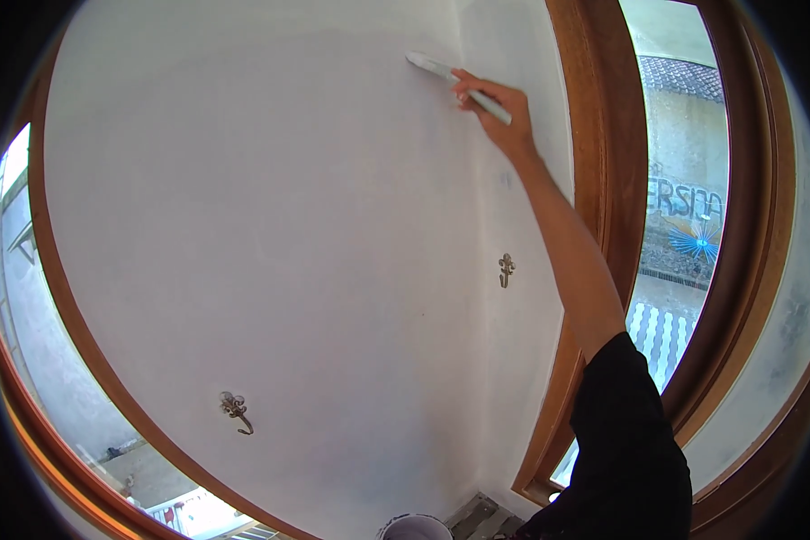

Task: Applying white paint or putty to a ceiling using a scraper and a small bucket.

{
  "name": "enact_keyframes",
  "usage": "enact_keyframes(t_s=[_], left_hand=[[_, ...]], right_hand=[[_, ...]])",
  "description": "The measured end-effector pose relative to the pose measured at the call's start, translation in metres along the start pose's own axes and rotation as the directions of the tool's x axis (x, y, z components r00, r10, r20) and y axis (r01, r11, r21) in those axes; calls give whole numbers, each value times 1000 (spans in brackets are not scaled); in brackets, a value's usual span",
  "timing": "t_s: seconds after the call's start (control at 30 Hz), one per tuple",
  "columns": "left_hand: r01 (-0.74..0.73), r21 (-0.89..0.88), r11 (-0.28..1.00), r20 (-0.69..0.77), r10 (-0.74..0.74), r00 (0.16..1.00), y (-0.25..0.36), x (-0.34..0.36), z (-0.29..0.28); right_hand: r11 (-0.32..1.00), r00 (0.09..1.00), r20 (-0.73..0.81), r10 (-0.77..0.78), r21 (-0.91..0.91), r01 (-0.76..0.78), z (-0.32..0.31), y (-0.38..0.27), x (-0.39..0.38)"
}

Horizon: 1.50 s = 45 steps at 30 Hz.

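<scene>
My right hand point(511, 101) is raised high, fingers closed round the handle of a paintbrush point(434, 67). The brush points up and to the left, its pale, paint-coated bristles at the white wall point(288, 207), close to the inner corner; whether they press on the surface is hard to tell. A bare forearm runs down from that hand to a black sleeve. Below, cut off by the lower edge, stands a round tub point(414, 520) with whitish paint in it. My left hand is out of view.
An ornate metal hook point(234, 407) is fixed low on the wall, another hook point(506, 270) right of the corner. Brown wooden frames point(594, 117) border window openings on both sides. Outside on the right is a painted wall point(684, 162). Grey-brown boards point(481, 517) lie beside the tub.
</scene>
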State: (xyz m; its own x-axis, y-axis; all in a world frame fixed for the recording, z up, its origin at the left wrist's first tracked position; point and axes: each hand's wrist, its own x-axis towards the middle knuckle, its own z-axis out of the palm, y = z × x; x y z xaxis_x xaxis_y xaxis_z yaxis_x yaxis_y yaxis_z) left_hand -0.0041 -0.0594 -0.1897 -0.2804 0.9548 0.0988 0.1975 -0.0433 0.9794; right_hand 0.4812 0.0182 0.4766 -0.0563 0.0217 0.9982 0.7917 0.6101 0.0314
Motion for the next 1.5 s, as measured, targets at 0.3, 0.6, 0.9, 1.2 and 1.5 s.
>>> enact_keyframes(t_s=[0.3, 0.6, 0.9, 1.2, 1.5], left_hand=[[-263, 74, 962, -148, 271, 951, 34, 16, -8], [-8, 88, 996, 47, 4, 999, 84, 17, -12], [-137, 52, 989, -160, 144, 977, 35, 16, -6], [-189, 160, 969, -196, 219, 956, 19, 27, -10], [-166, 151, 974, -196, 194, 961, 12, 32, -7]], right_hand=[[987, 982, 185, 43, -161, -13, -10, -8, -157], [849, 876, -30, 481, 267, -457, -25, -62, -123], [758, 733, -411, 543, 615, -217, 11, -30, -35], [796, 615, -612, 497, 603, -43, 62, -8, 4], [977, 881, -427, -205, -42, 208, 24, 1, 26]])
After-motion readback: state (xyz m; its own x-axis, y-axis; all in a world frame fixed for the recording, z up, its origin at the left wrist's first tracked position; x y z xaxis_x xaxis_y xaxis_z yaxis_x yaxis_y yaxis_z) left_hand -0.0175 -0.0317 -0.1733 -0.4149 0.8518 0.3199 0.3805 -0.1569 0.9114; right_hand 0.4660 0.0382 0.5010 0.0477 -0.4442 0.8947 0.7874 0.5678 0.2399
